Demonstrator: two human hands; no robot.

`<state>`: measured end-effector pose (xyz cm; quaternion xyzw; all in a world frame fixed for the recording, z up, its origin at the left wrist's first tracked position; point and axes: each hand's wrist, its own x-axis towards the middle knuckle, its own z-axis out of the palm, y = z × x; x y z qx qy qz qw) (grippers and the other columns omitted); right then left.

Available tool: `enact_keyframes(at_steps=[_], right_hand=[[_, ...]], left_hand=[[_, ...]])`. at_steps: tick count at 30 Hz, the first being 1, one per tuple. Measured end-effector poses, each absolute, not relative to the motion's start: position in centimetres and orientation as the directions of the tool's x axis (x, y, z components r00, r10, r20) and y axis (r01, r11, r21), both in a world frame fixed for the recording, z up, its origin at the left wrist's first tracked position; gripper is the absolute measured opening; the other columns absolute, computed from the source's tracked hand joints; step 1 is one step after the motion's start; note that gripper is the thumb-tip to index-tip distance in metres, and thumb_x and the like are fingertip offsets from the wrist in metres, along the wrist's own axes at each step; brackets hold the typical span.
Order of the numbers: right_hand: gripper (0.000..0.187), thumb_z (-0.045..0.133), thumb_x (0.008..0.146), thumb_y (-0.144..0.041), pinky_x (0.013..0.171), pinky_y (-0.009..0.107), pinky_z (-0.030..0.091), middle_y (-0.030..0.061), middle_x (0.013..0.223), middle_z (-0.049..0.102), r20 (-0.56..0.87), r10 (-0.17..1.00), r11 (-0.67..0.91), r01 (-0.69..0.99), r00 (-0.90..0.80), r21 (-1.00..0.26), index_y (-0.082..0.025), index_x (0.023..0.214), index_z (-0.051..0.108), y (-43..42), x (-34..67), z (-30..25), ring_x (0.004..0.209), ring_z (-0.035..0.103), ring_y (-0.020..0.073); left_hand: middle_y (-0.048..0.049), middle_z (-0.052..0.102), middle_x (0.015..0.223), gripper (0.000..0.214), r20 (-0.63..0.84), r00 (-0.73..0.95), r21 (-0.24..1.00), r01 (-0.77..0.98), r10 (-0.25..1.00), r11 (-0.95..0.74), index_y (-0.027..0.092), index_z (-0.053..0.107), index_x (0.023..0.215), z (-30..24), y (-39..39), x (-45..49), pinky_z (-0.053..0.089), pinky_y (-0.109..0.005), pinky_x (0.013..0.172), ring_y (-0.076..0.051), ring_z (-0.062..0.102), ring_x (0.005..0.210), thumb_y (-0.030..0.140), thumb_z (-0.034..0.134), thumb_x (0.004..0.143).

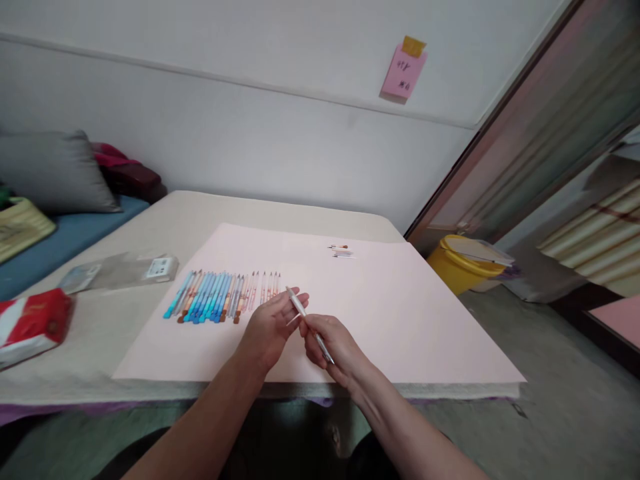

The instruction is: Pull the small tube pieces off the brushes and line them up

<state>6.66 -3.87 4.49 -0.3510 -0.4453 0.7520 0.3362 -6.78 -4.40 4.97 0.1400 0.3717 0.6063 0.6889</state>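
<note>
A slim pale pen (298,304) with a silvery end slants between my hands, above the near part of the pink sheet (390,320). My right hand (330,343) is closed round its lower half. My left hand (273,327) is turned palm up with its fingers stretched out, and the pen's upper end lies against or just over those fingers; firm contact cannot be made out. Left of my hands, a row of pens (210,297) in blue, brown, grey and pale pink lies side by side. Farther back on the sheet is a small group of pens (343,251).
On the cloth-covered table lie a clear plastic bag (125,272) and a red and white packet (37,327), both at left. A yellow bin (457,263) stands beyond the right edge. A pink note (404,72) is taped to the wall; a grey cushion (55,170) sits at left.
</note>
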Motion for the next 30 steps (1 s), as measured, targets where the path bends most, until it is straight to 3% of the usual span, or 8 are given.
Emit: enact_keyframes(at_steps=[2,7,14,22,30], right_hand=[[0.024,0.045,0.081,-0.028,0.032,0.021,0.015,-0.0049,0.031,0.042,-0.235,0.816,-0.383,-0.19,-0.527,-0.904,-0.014,0.065,0.056,-3.85,6.69,4.44,0.025,0.028,0.0064],[0.023,0.045,0.08,-0.027,0.032,0.021,0.016,-0.0047,0.031,0.042,-0.245,0.81,-0.392,-0.18,-0.533,-0.902,-0.015,0.064,0.056,-3.91,6.59,4.55,0.025,0.028,0.0063],[0.024,0.046,0.08,-0.031,0.033,0.021,0.015,-0.0055,0.03,0.041,-0.245,0.816,-0.388,-0.182,-0.524,-0.903,-0.015,0.063,0.055,-3.87,6.59,4.75,0.025,0.027,0.0056],[0.023,0.045,0.08,-0.026,0.033,0.021,0.016,-0.0046,0.032,0.042,-0.25,0.806,-0.389,-0.161,-0.537,-0.907,-0.014,0.064,0.057,-3.97,6.72,4.58,0.025,0.028,0.0057],[0.029,0.047,0.083,-0.035,0.031,0.02,0.014,-0.0071,0.033,0.042,-0.263,0.793,-0.383,-0.115,-0.55,-0.916,-0.012,0.096,0.061,-3.92,7.25,5.3,0.027,0.028,0.0071]], left_hand=[[-0.0148,0.065,0.099,0.023,-0.331,-0.018,0.646,-0.733,0.944,0.213,0.011,0.063,0.097,4.95,-4.39,-6.82,0.05,-0.032,0.081,-0.021,0.061,0.095,0.024,0.064,0.078],[-0.0034,0.062,0.078,0.017,-0.293,-0.012,0.676,-0.71,0.956,0.198,0.015,0.062,0.08,4.76,-4.38,-6.95,0.049,-0.022,0.065,-0.011,0.06,0.071,0.029,0.069,0.073],[-0.0159,0.065,0.102,0.022,-0.331,-0.006,0.659,-0.717,0.943,0.227,0.011,0.064,0.097,5.27,-4.54,-6.71,0.051,-0.031,0.08,-0.022,0.06,0.099,0.024,0.061,0.081],[-0.0123,0.066,0.096,0.013,-0.368,-0.073,0.642,-0.741,0.927,0.196,0.013,0.062,0.091,5.0,-4.13,-7.17,0.052,-0.022,0.065,-0.016,0.063,0.086,0.02,0.062,0.08],[-0.0112,0.065,0.084,0.012,-0.319,-0.081,0.702,-0.69,0.944,0.178,0.013,0.056,0.085,5.1,-4.05,-7.37,0.051,-0.027,0.054,-0.015,0.062,0.064,0.023,0.061,0.079]])
